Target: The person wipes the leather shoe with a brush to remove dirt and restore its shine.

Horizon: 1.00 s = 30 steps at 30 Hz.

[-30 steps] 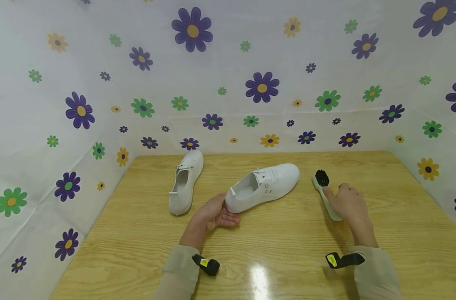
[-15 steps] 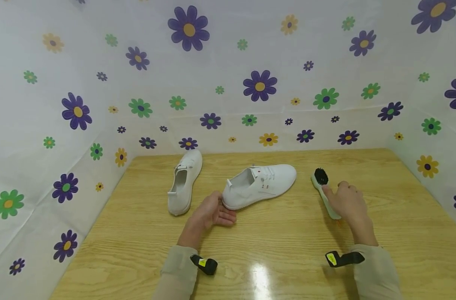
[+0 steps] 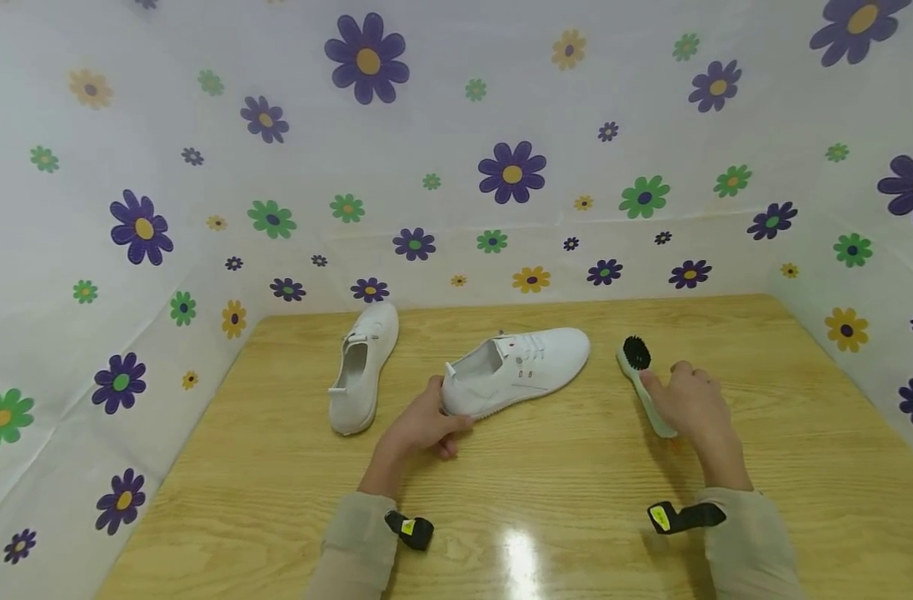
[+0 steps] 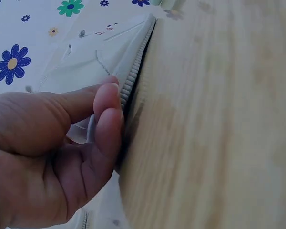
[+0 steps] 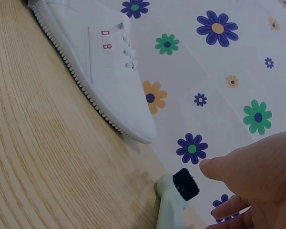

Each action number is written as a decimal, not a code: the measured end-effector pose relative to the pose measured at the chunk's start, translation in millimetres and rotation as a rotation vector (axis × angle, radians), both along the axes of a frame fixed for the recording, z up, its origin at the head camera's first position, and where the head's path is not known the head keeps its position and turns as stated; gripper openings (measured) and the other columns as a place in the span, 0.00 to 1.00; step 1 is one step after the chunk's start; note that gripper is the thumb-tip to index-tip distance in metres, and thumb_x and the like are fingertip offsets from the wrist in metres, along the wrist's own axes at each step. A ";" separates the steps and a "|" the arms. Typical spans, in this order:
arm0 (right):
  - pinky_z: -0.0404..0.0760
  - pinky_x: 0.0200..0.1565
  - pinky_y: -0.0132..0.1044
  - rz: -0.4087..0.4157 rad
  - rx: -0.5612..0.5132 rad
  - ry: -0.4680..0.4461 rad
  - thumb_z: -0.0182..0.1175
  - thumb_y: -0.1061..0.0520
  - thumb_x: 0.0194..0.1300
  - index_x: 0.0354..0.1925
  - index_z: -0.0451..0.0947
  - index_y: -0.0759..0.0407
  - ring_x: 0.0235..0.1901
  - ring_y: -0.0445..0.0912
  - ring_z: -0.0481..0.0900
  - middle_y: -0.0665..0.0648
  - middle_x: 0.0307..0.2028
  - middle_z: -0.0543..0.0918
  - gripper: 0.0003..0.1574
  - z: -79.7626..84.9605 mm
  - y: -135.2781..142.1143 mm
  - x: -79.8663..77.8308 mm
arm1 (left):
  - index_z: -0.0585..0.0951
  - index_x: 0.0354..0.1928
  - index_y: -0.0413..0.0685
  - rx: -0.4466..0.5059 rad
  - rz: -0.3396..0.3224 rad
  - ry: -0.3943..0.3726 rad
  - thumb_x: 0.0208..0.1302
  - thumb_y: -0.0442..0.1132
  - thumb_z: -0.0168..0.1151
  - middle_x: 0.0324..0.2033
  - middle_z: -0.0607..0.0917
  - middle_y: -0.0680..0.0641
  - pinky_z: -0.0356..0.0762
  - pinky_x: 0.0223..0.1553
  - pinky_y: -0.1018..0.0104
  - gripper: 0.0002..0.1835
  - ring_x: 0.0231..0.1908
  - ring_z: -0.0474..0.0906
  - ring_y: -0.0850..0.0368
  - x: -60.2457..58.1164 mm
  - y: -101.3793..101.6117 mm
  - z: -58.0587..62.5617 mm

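A white shoe (image 3: 524, 367) with red lettering on its side sits sole-down on the wooden table (image 3: 546, 500), toe to the right. My left hand (image 3: 426, 425) grips its heel, thumb along the near side; in the left wrist view the fingers (image 4: 108, 126) bend by the ribbed sole. The heel partly hides behind this hand. My right hand (image 3: 692, 404) hovers beside a pale green brush (image 3: 651, 408) lying with black bristles up. In the right wrist view, a gap shows between the thumb (image 5: 214, 169) and the bristles (image 5: 186, 184), and the fingers are loosely bent.
The matching white shoe (image 3: 362, 371) stands to the left, toe toward the back. A flower-printed white sheet (image 3: 441, 125) encloses the table at the back and both sides.
My left hand's fingers, stretched out under the heel before, are now curled, with the thumb on the near side. The shoe has rolled to show its lettered side. The right hand barely moved.
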State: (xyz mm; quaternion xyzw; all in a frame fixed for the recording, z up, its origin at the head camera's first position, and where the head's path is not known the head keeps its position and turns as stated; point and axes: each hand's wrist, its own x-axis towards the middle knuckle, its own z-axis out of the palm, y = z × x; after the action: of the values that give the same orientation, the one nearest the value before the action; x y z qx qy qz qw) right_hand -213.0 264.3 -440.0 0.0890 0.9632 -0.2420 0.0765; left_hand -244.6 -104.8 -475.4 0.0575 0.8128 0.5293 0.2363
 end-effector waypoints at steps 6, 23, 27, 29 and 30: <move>0.62 0.53 0.67 0.009 -0.016 0.027 0.38 0.34 0.71 0.63 0.51 0.82 0.57 0.76 0.56 0.84 0.58 0.58 0.51 2.1 -5.6 1.5 | 0.53 0.65 0.44 -0.075 -0.091 0.033 0.62 0.37 0.64 0.16 0.75 0.44 0.76 0.20 0.63 0.37 0.14 0.73 0.55 -0.3 -17.0 4.9; 0.68 0.53 0.61 0.139 -0.267 0.204 0.46 0.47 0.72 0.66 0.54 0.75 0.56 0.65 0.64 0.76 0.59 0.60 0.38 17.8 -47.7 21.8 | 0.51 0.71 0.43 -0.305 -0.028 0.162 0.57 0.42 0.67 0.34 0.81 0.41 0.75 0.33 0.60 0.46 0.30 0.77 0.51 1.7 -28.0 18.1; 0.64 0.57 0.63 0.188 -0.451 0.221 0.47 0.47 0.72 0.68 0.50 0.73 0.63 0.65 0.57 0.73 0.65 0.55 0.40 5.1 -64.0 38.2 | 0.51 0.71 0.40 -0.364 0.011 0.237 0.54 0.42 0.70 0.53 0.75 0.33 0.73 0.49 0.52 0.48 0.50 0.74 0.44 3.8 -27.4 17.7; 0.59 0.60 0.64 0.177 -0.561 0.185 0.47 0.46 0.73 0.71 0.45 0.71 0.67 0.66 0.51 0.71 0.69 0.49 0.42 0.5 -70.1 46.6 | 0.50 0.71 0.40 -0.349 -0.004 0.270 0.53 0.43 0.70 0.60 0.69 0.32 0.69 0.56 0.50 0.50 0.58 0.69 0.42 2.5 -25.6 16.3; 0.56 0.61 0.64 0.165 -0.621 0.158 0.46 0.46 0.73 0.72 0.42 0.69 0.68 0.66 0.47 0.70 0.70 0.46 0.44 -1.2 -72.5 50.3 | 0.49 0.72 0.39 -0.334 -0.014 0.283 0.53 0.43 0.71 0.61 0.67 0.31 0.67 0.58 0.49 0.51 0.59 0.67 0.42 1.3 -24.4 15.7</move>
State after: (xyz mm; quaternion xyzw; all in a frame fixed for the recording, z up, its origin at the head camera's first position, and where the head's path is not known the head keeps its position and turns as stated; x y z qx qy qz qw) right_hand -162.7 191.8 -441.2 -0.0360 0.8503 -0.5232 0.0446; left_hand -243.3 -129.1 -459.7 0.0968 0.9139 0.3722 0.1299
